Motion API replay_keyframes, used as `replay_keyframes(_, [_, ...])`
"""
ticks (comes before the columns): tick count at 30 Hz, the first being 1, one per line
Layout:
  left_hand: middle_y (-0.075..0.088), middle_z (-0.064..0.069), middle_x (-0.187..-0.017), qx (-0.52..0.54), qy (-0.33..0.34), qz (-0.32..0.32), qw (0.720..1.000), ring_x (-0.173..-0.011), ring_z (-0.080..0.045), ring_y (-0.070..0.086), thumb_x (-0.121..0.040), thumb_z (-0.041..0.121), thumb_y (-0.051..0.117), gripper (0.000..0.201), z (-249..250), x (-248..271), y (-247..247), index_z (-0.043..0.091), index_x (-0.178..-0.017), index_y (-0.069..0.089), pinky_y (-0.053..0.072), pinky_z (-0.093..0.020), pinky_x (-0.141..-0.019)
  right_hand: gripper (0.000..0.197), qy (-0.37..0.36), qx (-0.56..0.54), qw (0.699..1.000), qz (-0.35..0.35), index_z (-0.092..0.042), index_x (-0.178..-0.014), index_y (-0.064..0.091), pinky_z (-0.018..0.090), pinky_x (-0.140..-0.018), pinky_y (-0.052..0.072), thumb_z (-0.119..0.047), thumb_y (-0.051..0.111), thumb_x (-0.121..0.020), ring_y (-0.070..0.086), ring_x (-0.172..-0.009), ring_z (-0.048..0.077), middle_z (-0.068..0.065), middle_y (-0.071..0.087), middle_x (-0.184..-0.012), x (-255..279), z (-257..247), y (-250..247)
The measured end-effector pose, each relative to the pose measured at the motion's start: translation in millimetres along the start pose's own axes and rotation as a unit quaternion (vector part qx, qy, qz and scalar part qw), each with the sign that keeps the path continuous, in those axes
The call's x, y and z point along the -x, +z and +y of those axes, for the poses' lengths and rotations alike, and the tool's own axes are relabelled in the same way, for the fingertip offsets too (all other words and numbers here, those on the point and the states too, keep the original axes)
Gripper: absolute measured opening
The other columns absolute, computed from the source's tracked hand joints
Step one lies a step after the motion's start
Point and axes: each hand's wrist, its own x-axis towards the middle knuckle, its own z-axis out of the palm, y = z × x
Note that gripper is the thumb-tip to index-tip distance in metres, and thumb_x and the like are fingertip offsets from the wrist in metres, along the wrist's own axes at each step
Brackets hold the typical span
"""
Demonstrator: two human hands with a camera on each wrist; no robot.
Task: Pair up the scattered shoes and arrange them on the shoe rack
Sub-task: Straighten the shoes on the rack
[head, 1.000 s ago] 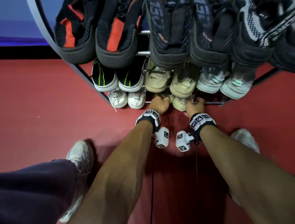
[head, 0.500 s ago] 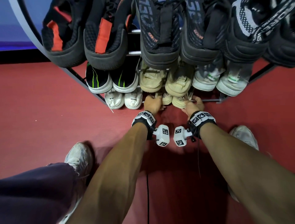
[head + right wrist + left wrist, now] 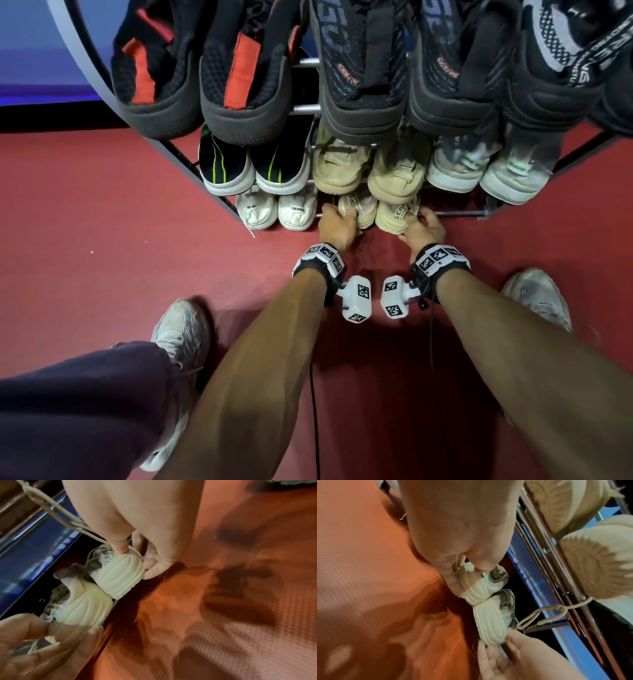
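Note:
A pair of cream shoes sits side by side on the bottom tier of the shoe rack (image 3: 455, 214), heels toward me. My left hand (image 3: 342, 219) pinches the heel of the left cream shoe (image 3: 358, 209) between thumb and fingers, as the left wrist view shows: left hand (image 3: 467, 577), left cream shoe (image 3: 476, 591). My right hand (image 3: 416, 222) grips the heel of the right cream shoe (image 3: 394, 217). In the right wrist view the thumb and fingers of that hand (image 3: 137, 559) close on its ribbed heel (image 3: 120, 574). The toes are hidden under the tier above.
A white pair (image 3: 277, 212) stands left of the cream pair. Above are a black-green pair (image 3: 253, 168), a beige pair (image 3: 370, 164) and a white-green pair (image 3: 479, 168); dark shoes fill the top tier. A loose beige lace (image 3: 544, 614) hangs down. My own feet (image 3: 181, 335) stand on the red floor.
Both hands stay at the cream pair's heels. They have shifted to the outer sides of the shoes, so more of both heels shows between them.

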Motion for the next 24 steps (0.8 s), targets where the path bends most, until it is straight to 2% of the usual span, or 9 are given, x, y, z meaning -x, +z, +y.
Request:
replay_keyframes(4, [0.069,-0.014,-0.102,-0.022,0.007,0.014,1.0,-0.093,-0.033,0.069,-0.082,0.043,0.058,0.047,-5,10,-18,0.007,-0.111,0.049,0.057,-0.046,-0.089,0.042,-0.022,0.022,0.999,-0.019,-0.024,-0.13,0.063,0.045,-0.091,0.058,-0.019,0.069,-0.089,0.068,-0.089,0.016,-0.007,0.066,-0.085,10,1,16])
replay_keyframes(6, [0.071,-0.014,-0.097,-0.022,0.01,0.031,0.999,-0.088,-0.033,0.071,-0.074,0.05,0.053,0.054,-8,7,-24,0.009,-0.11,0.05,0.059,-0.048,-0.085,0.04,-0.027,0.033,0.999,-0.014,-0.022,-0.129,0.064,0.046,-0.091,0.058,-0.018,0.068,-0.089,0.066,-0.084,0.015,-0.008,0.064,-0.079,12,3,24])
replay_keyframes(8, [0.072,-0.014,-0.096,-0.04,0.015,0.044,0.998,-0.087,-0.032,0.07,-0.079,0.046,0.054,0.051,-7,5,-25,0.006,-0.111,0.052,0.058,-0.045,-0.086,0.036,-0.029,0.04,0.999,-0.008,-0.019,-0.126,0.065,0.046,-0.091,0.057,-0.016,0.067,-0.09,0.066,-0.084,0.016,-0.007,0.064,-0.078,12,6,29])
replay_keyframes(11, [0.068,-0.015,-0.099,-0.079,0.033,0.054,0.995,-0.089,-0.03,0.065,-0.095,0.028,0.055,0.036,14,25,-30,-0.002,-0.114,0.056,0.051,-0.032,-0.085,0.034,-0.056,0.052,0.997,0.012,-0.016,-0.126,0.065,0.034,-0.086,0.056,-0.015,0.064,-0.092,0.063,-0.084,0.017,-0.001,0.064,-0.085,13,8,30])
replay_keyframes(13, [0.068,-0.019,-0.1,-0.114,0.055,0.071,0.989,-0.092,-0.033,0.064,-0.099,0.025,0.052,0.03,16,28,-30,-0.003,-0.108,0.058,0.045,-0.033,-0.079,0.035,-0.071,0.044,0.996,0.019,-0.013,-0.129,0.062,0.026,-0.079,0.05,-0.013,0.062,-0.094,0.061,-0.085,0.015,0.003,0.062,-0.09,14,8,32])
replay_keyframes(14, [0.068,-0.021,-0.099,-0.126,0.058,0.071,0.988,-0.092,-0.035,0.064,-0.1,0.025,0.05,0.029,16,29,-31,-0.002,-0.104,0.059,0.044,-0.033,-0.077,0.036,-0.069,0.042,0.997,0.018,-0.013,-0.13,0.061,0.027,-0.08,0.05,-0.014,0.062,-0.094,0.061,-0.084,0.016,0.004,0.062,-0.091,14,9,33])
replay_keyframes(17, [0.07,-0.025,-0.097,-0.147,0.084,0.074,0.983,-0.09,-0.038,0.065,-0.101,0.022,0.046,0.029,15,27,-34,-0.002,-0.1,0.062,0.048,-0.037,-0.078,0.033,-0.054,0.029,0.998,0.015,-0.018,-0.126,0.062,0.042,-0.088,0.057,-0.015,0.063,-0.093,0.064,-0.082,0.019,0.005,0.064,-0.09,15,10,34])
replay_keyframes(21, [0.071,-0.022,-0.089,-0.175,0.114,0.087,0.974,-0.083,-0.036,0.067,-0.102,0.022,0.046,0.03,15,26,-36,-0.001,-0.096,0.064,0.05,-0.036,-0.073,0.037,-0.056,0.042,0.997,0.015,-0.016,-0.131,0.059,0.04,-0.087,0.055,-0.014,0.06,-0.094,0.063,-0.082,0.02,0.003,0.063,-0.085,16,11,37])
replay_keyframes(24, [0.07,-0.017,-0.089,-0.205,0.124,0.089,0.967,-0.081,-0.032,0.066,-0.102,0.018,0.045,0.028,21,27,-36,0.001,-0.094,0.066,0.05,-0.034,-0.069,0.04,-0.052,0.058,0.997,0.012,-0.019,-0.134,0.056,0.048,-0.09,0.057,-0.019,0.06,-0.094,0.066,-0.085,0.02,0.0,0.064,-0.086,18,10,39])
